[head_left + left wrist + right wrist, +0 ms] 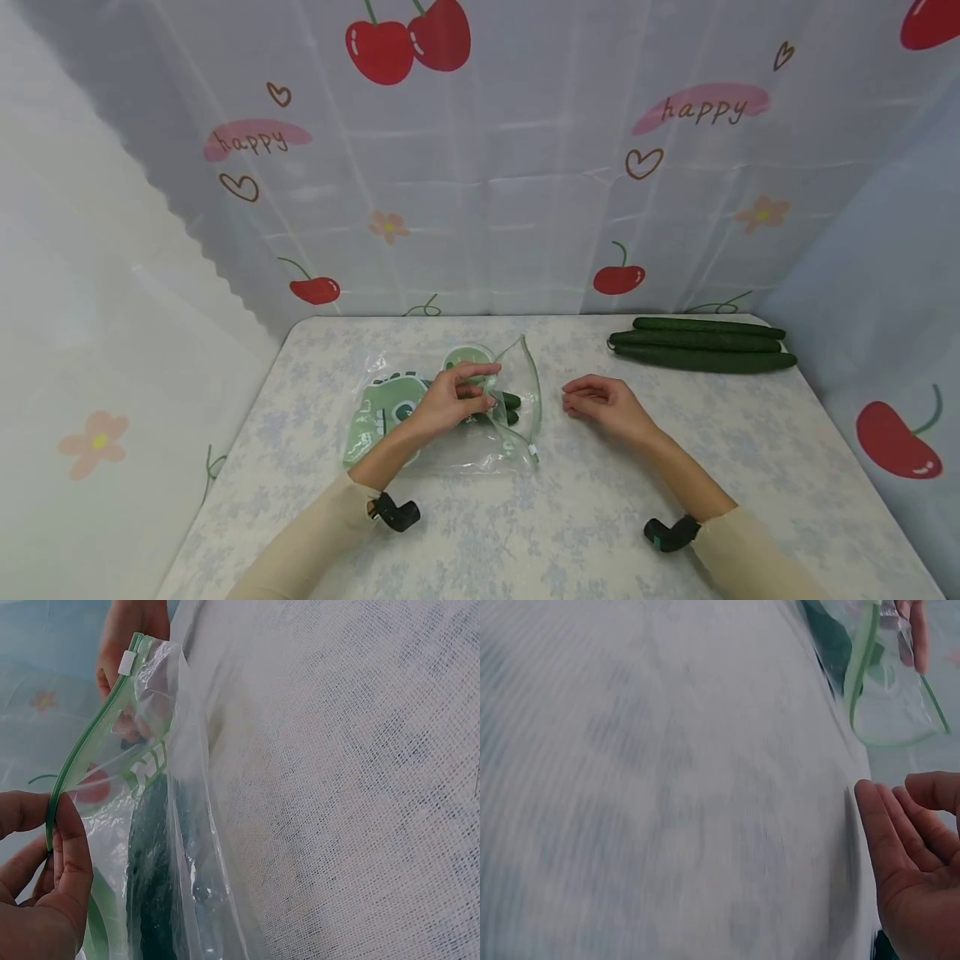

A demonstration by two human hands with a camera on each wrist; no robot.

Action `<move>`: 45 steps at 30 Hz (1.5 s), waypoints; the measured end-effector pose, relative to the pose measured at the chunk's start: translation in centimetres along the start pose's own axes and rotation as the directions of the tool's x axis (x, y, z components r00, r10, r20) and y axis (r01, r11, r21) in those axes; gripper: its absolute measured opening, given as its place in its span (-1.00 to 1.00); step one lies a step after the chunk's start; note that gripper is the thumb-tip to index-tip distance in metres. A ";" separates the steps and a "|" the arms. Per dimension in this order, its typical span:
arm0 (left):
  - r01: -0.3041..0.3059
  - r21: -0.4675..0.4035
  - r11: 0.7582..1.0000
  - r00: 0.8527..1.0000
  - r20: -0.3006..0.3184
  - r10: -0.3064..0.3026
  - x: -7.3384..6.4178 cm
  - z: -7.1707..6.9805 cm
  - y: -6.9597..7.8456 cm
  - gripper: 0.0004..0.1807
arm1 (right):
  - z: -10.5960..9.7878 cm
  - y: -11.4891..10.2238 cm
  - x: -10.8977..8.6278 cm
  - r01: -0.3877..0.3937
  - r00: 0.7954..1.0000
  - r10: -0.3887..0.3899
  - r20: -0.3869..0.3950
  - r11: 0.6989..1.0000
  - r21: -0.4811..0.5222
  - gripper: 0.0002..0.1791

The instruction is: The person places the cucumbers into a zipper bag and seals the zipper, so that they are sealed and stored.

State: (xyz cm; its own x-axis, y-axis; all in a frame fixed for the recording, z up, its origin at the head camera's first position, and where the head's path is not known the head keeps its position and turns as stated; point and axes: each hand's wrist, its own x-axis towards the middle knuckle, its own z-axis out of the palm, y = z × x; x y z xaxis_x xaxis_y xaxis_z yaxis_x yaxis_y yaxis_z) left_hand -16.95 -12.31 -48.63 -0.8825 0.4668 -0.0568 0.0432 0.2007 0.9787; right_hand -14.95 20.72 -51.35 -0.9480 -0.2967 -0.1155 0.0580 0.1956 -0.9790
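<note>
A clear slider zip bag (465,454) with a green dinosaur print lies on the table, its green-edged mouth gaping toward the right. Inside it are dark green cucumbers (512,417), their ends showing near the mouth. My left hand (448,402) pinches the green zip rim (81,745) between thumb and fingers. The white slider (127,663) sits near one end of that rim. To the right of the bag, my right hand (611,406) hovers over the cloth with nothing held, its fingers (881,825) loosely bent and apart from the bag.
Three more cucumbers (697,342) lie side by side at the table's back right corner. A pale floral cloth (585,525) covers the table. Curtains printed with cherries (618,280) hang behind it and at both sides.
</note>
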 end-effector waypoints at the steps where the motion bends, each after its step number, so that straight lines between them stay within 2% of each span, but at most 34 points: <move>1: -0.001 0.005 1.000 1.000 0.000 0.001 0.0 0.0 0.0 -0.36 | -0.9 0.1 -0.4 0.001 1.000 -0.001 -0.008 1.000 -0.009 -0.60; 7: -0.002 0.009 1.000 1.000 0.003 0.002 0.0 0.0 0.0 -0.36 | -6.4 0.8 -2.4 -0.009 0.996 0.002 -0.085 0.997 -0.076 -0.65; 12: 0.012 0.009 1.000 1.000 0.002 -0.012 0.1 0.0 -0.1 -0.37 | -10.2 1.5 -3.7 -0.020 0.986 -0.005 -0.164 0.988 -0.151 -0.63; 17: 0.007 0.015 1.000 1.000 -0.002 -0.007 0.1 0.2 -0.1 -0.37 | -13.1 2.6 -5.0 0.016 0.964 -0.079 -0.253 0.970 -0.242 -0.61; 23: -0.004 0.007 1.000 1.000 0.007 0.004 0.2 0.5 -0.2 -0.38 | -16.1 3.7 -6.4 0.010 0.932 -0.098 -0.350 0.970 -0.243 -0.60; 30: -0.018 0.001 1.000 1.000 0.012 0.018 0.2 0.5 -0.2 -0.38 | -19.0 4.1 -7.5 -0.045 0.880 -0.098 -0.465 0.957 -0.287 -0.66; 36: -0.015 -0.005 1.000 1.000 0.015 0.015 0.0 0.5 0.0 -0.38 | -20.9 4.4 -8.4 -0.055 0.827 -0.072 -0.557 0.977 -0.208 -0.76; 41: -0.016 -0.001 1.000 1.000 0.011 0.016 0.0 0.4 -0.1 -0.41 | -21.9 4.7 -8.9 -0.133 0.767 0.012 -0.642 0.981 -0.140 -0.82; 45: -0.028 0.002 1.000 0.999 0.018 0.028 0.0 0.3 -0.3 -0.42 | -22.6 4.8 -9.0 -0.162 0.717 0.060 -0.694 0.983 -0.082 -0.77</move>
State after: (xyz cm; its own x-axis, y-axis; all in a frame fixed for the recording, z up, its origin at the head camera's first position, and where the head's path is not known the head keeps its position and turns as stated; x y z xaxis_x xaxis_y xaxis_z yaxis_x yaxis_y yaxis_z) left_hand -16.79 -12.09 -48.98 -0.8722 0.4881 -0.0327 0.0692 0.1894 0.9795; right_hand -13.23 45.48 -51.21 -0.8937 0.4480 -0.0251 0.1852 0.3174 -0.9300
